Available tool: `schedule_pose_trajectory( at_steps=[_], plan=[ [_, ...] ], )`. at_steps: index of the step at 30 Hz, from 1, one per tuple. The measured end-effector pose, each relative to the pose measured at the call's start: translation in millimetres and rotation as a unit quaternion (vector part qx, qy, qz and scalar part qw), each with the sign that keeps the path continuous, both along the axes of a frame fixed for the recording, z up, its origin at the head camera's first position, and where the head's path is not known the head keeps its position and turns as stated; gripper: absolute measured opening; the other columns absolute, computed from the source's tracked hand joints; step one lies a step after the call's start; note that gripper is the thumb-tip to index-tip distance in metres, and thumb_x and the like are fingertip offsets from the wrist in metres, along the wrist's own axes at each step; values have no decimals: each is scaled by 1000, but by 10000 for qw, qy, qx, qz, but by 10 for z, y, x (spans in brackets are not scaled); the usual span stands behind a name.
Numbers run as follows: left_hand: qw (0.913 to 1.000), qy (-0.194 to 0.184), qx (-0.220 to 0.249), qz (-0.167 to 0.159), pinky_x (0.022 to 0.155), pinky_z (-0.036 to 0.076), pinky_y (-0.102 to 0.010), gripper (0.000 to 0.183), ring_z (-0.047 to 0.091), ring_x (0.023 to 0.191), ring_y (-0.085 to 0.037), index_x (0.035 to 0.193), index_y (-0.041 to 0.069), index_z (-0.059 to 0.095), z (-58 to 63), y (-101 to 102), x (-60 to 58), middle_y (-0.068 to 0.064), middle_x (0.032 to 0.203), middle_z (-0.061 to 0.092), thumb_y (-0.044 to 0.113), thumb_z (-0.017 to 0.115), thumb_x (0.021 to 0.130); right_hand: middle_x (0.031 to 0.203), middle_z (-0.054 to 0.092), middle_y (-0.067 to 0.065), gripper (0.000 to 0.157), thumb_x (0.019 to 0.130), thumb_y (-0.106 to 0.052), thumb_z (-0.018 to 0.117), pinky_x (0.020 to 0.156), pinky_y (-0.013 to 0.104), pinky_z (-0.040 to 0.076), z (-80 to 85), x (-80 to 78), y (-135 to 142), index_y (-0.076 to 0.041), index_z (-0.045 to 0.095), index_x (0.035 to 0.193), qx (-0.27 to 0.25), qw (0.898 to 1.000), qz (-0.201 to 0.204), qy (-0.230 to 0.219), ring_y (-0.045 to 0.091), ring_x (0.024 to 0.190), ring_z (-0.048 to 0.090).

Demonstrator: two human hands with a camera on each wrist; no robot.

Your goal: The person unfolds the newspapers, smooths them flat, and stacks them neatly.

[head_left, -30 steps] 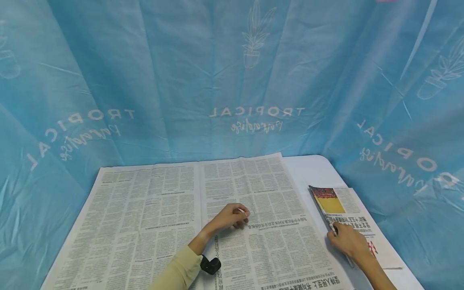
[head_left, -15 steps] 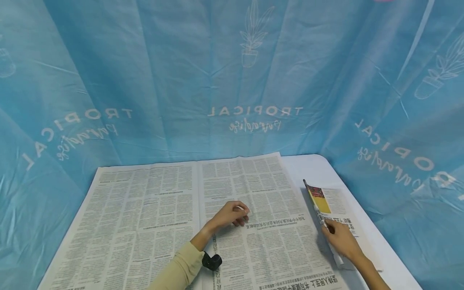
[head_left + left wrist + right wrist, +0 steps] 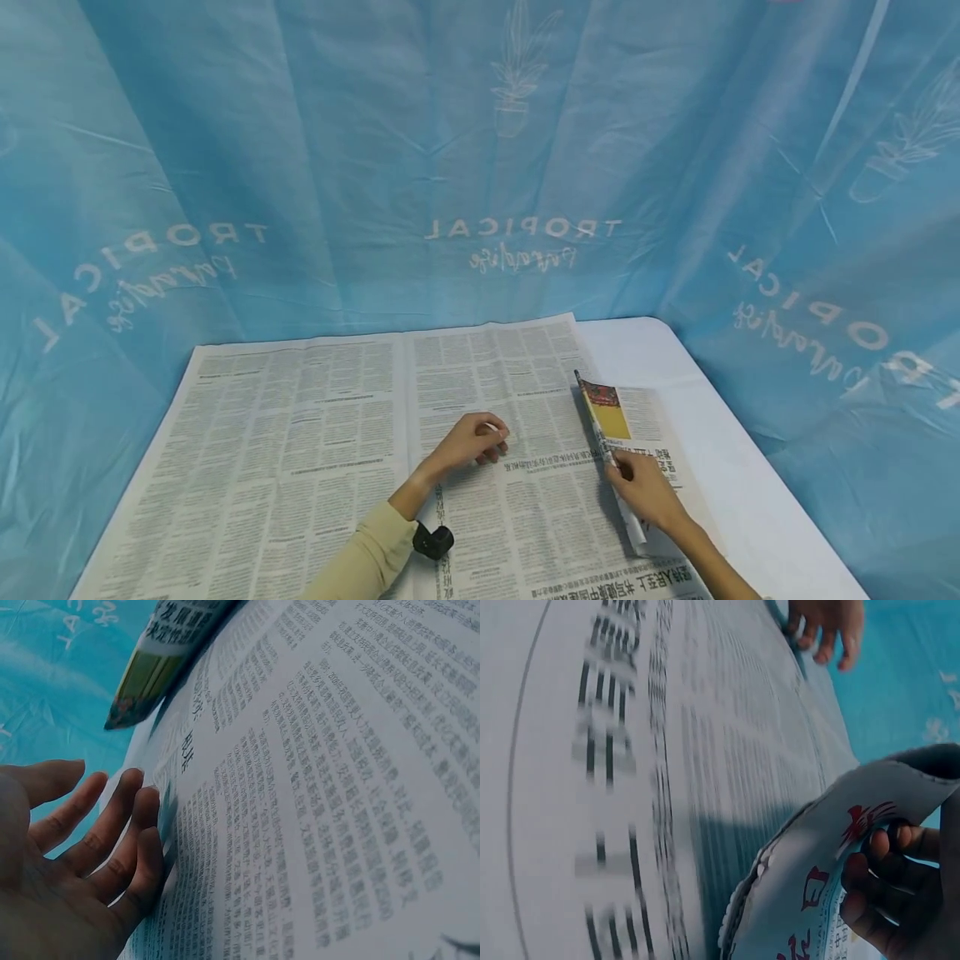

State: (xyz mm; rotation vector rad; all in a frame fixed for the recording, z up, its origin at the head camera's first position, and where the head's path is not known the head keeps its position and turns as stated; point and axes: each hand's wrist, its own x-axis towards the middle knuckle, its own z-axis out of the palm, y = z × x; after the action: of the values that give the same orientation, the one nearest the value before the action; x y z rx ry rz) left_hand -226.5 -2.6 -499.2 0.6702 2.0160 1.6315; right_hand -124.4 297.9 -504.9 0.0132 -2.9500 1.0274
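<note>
1. Newspaper, folded, several layers thick (image 3: 675, 471). Printed matter: a red-and-yellow picture at the far left corner, black headline characters, large red characters seen in the right wrist view. Located at the right, overlapping the right-hand portion of the spread newspaper (image 3: 300, 433); its left edge stands raised and casts a shadow on the print below. Body bowed in the right wrist view. Whether its right side touches anything beneath cannot be told.

2. Right hand (image 3: 647, 490). Fingers (image 3: 885, 891) curled, pinching the folded newspaper near the middle of its left edge.

3. Left hand (image 3: 468, 440). Held above the right half of the spread newspaper, to the left of the folded newspaper and well apart from it. Fingers loosely bent, slightly spread, holding nothing; contact with the print cannot be told. Accessories: 1 black wrist unit (image 3: 433, 542) and 1 pale yellow sleeve (image 3: 363, 554).

4. Spread newspaper, opened flat, 2 halves meeting at a central fold, dense columns throughout, larger headlines at the near right.

5. Surface (image 3: 757, 483), white, exposed along the right side.

6. Curtain (image 3: 375, 167), blue, creased, hung behind and at both sides; white potted-plant drawings and mirrored lettering, "TROPICAL Paradise", 3 times.
</note>
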Motion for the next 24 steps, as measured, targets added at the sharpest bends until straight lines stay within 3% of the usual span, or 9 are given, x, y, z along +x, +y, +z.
schedule_pose_trajectory(
  at_steps=[10, 17, 24],
  plan=[
    [9997, 43, -183, -151, 66, 55, -37, 31, 69, 83, -37, 119, -6, 59, -32, -4, -10, -26, 97, 70, 18, 54, 101, 54, 34, -10, 34, 93, -12, 59, 49, 19, 29, -11, -94, -539, -16, 42, 64, 122, 9964, 834, 109, 0, 47, 28],
    [9997, -130, -191, 93, 70, 56, -38, 41, 69, 83, -40, 128, -10, 51, -25, 9, -6, -28, 98, 70, 24, 50, 103, 52, 36, -13, 33, 90, -14, 59, 44, 18, 28, -32, -155, -890, -18, 43, 62, 226, 9927, 1178, 144, -1, 44, 29],
    [9988, -107, -106, 463, 67, 57, -40, 54, 68, 78, -42, 137, -17, 35, -45, 26, 35, -27, 91, 70, 23, 51, 103, 49, 33, -14, 35, 89, -20, 61, 40, 17, 22, -95, -208, -1097, -20, 41, 60, 659, 9855, 1549, 207, -1, 41, 25]
  ],
)
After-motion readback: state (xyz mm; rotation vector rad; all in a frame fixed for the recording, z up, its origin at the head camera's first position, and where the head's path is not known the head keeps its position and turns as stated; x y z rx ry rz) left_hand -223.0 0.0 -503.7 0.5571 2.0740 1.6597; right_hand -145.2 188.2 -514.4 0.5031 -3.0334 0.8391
